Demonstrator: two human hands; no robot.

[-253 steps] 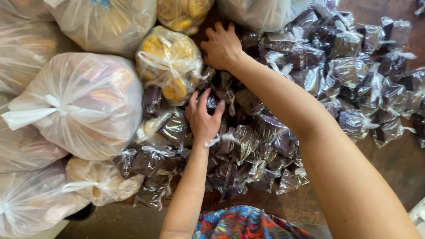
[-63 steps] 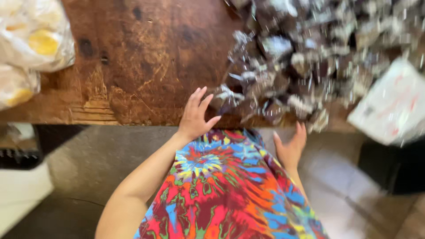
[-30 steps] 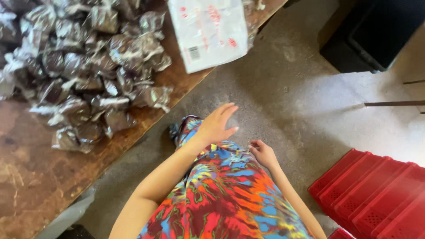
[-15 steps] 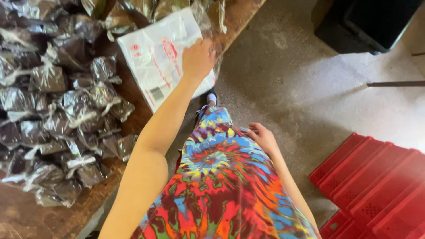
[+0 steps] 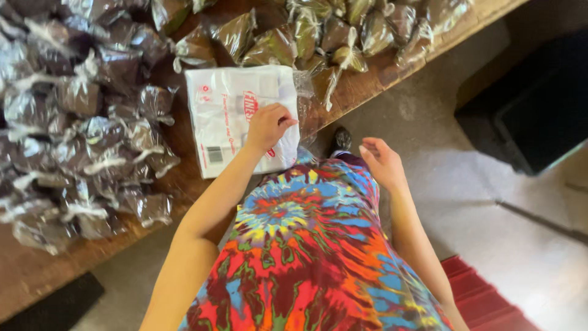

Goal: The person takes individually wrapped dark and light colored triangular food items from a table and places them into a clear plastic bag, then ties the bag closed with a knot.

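1. Head view: the left hand (image 5: 268, 125) is resting on a flat pack of white bags (image 5: 236, 116), its fingers curled and pinching the pack's right edge.
2. The pack is lying near the edge of the wooden table (image 5: 373, 76), partly overhanging it.
3. The right hand (image 5: 383, 162) is hanging free over the floor (image 5: 465, 184), fingers loosely spread, holding nothing.
4. Dark packets (image 5: 79, 116) are lying left of the pack; brown packets (image 5: 318, 34) are lying beyond it.
5. A tie-dye garment (image 5: 306, 251) is filling the foreground.
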